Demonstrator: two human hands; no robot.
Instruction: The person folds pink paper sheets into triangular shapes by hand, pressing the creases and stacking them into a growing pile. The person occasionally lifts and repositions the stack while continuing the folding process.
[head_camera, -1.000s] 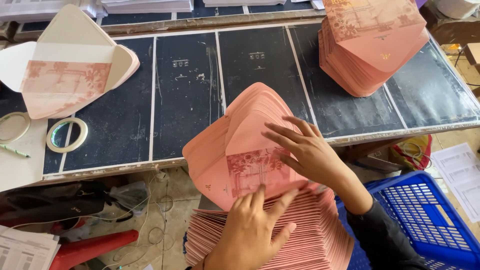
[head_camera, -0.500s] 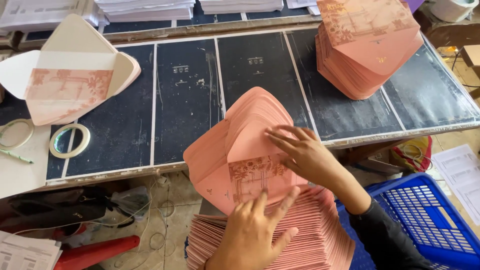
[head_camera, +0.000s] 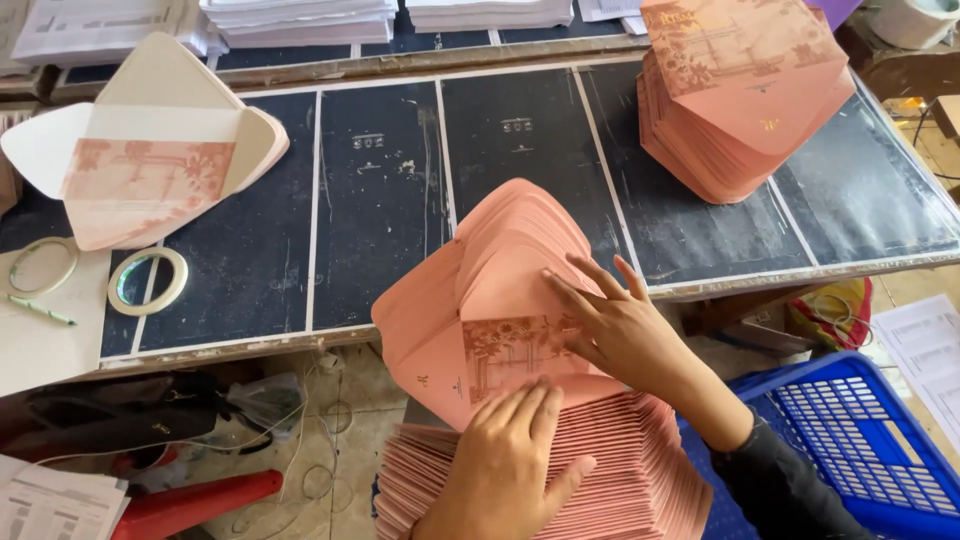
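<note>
Head view: both hands, left (head_camera: 510, 450) and right (head_camera: 620, 330), press spread fingers on pink envelope (head_camera: 490, 300).

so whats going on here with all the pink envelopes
A person is working through a fanned batch of pink envelopes held over a larger pile of the same below the table edge. The left hand presses on the lower part of the top envelope, and the right hand lies flat on its printed panel. A finished-looking stack of pink envelopes sits on the dark table, with an unfolded cream envelope and tape rolls at the left.
</note>
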